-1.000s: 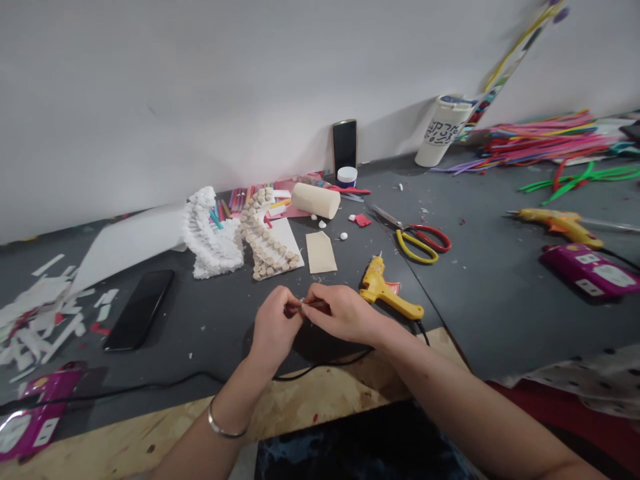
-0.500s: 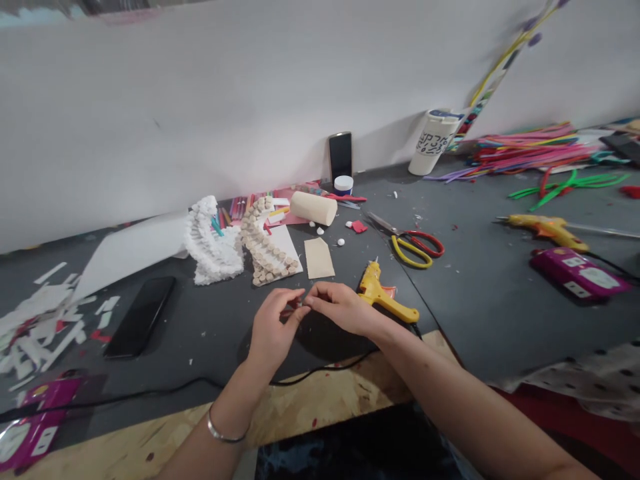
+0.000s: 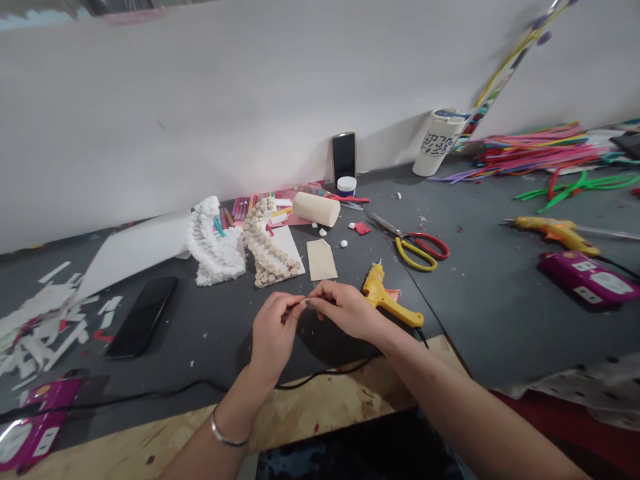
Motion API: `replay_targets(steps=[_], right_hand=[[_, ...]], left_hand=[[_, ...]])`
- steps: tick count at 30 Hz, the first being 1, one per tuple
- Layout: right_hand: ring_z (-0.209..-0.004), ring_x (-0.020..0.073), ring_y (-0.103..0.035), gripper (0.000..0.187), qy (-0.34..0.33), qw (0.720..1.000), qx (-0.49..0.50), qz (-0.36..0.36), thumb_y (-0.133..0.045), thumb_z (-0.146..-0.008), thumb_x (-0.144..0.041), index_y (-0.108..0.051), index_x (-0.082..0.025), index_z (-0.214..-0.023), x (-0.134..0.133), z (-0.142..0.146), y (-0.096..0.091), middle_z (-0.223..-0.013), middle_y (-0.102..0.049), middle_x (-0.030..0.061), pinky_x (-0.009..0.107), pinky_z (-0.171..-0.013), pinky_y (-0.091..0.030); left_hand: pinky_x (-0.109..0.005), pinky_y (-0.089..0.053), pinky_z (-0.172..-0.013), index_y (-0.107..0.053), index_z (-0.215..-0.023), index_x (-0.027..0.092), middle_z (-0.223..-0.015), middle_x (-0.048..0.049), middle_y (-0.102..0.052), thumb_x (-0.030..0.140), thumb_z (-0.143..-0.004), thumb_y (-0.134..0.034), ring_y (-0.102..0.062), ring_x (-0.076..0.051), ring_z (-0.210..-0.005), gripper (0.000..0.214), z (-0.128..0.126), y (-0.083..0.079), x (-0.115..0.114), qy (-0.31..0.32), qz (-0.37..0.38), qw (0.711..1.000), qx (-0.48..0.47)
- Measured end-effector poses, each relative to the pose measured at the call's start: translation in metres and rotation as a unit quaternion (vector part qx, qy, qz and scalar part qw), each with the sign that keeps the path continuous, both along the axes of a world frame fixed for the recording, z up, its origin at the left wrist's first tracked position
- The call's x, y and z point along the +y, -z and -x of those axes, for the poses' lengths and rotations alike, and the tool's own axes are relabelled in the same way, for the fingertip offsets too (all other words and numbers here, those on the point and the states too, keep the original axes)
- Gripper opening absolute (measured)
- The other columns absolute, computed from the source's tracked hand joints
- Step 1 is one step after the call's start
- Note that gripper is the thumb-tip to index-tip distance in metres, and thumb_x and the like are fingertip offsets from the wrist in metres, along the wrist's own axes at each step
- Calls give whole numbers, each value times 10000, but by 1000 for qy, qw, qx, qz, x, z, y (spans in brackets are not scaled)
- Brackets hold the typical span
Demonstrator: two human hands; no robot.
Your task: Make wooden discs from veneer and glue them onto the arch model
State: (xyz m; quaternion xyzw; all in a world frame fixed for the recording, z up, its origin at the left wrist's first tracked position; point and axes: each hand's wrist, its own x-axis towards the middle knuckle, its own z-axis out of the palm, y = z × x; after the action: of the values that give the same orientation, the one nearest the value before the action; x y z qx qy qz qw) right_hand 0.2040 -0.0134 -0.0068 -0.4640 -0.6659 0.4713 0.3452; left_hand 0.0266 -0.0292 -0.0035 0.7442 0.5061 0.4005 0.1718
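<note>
Left hand (image 3: 273,330) and right hand (image 3: 345,310) meet above the table (image 3: 475,300), fingertips pinched on a small thin strip (image 3: 303,301). It seems not yet joined to anything; the glue gun (image 3: 387,298) lies untouched just right.

A glue gun (image 3: 387,300) is lying on the surface (image 3: 480,307) just right of the right hand (image 3: 345,310). Scissors (image 3: 415,243) are lying behind it. A phone (image 3: 141,317) is lying well left of the left hand (image 3: 273,330). A cup (image 3: 440,142) is standing at the wall.
</note>
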Motion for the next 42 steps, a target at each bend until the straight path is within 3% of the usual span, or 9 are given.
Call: replay_targets(steps=[14,18,22,25,28,34,42], right_hand=[[-705,113,-620,138,-36,992,-39,-113,-537,-897,-170,-673,-190,-900,-3,-7,-8,-800,-703,3,209,-666,-429],[-675,110,-607,142,-35,992,-42,-116,-533,-894,-170,-673,-189,-908,-3,-6,-7,-788,-697,3,210,-656,-426],[-623,97,-584,125,-24,996,-17,-86,-536,-901,-203,-658,-187,-882,-2,-3,-4,-749,-683,-10,207,-637,-428],[-608,94,-582,120,0,999,6,-46,-570,-892,-248,-647,-187,-825,-2,-2,-2,-721,-680,-18,205,-627,-431],[-622,96,-586,128,8,999,5,-49,-593,-886,-281,-649,-190,-814,-1,-4,-4,-720,-676,-20,202,-620,-425],[-649,100,-598,156,-50,993,-24,-106,-529,-929,-254,-675,-200,-941,-1,-8,-9,-770,-676,-8,203,-649,-429],[-616,96,-586,182,-69,991,-58,-98,-532,-899,-142,-691,-205,-959,1,-8,3,-715,-675,-21,190,-614,-406]], left_hand=[[-202,-471,-565,-636,-726,182,-708,10,-613,353,-798,-716,-579,-117,-642,202,0,1,4,-5,94,992,-81],[-210,-490,-559,-674,-824,188,-793,-6,-650,362,-767,-744,-623,-138,-705,197,0,4,5,-5,99,990,-103],[-234,-528,-666,-737,-953,214,-923,-41,-707,364,-827,-688,-661,-159,-826,202,0,6,5,31,75,993,-88],[-232,-520,-699,-756,-929,215,-879,-36,-720,354,-842,-675,-660,-149,-798,183,-1,5,3,17,42,996,-73],[-216,-499,-626,-753,-880,205,-839,-32,-711,369,-831,-685,-652,-145,-760,183,-2,2,2,5,37,995,-87],[-220,-458,-565,-699,-743,188,-694,2,-647,397,-786,-722,-593,-129,-633,216,-1,-1,2,-9,71,991,-111],[-228,-412,-560,-594,-685,186,-660,29,-553,458,-758,-736,-524,-117,-594,315,6,3,5,11,90,995,-48]])
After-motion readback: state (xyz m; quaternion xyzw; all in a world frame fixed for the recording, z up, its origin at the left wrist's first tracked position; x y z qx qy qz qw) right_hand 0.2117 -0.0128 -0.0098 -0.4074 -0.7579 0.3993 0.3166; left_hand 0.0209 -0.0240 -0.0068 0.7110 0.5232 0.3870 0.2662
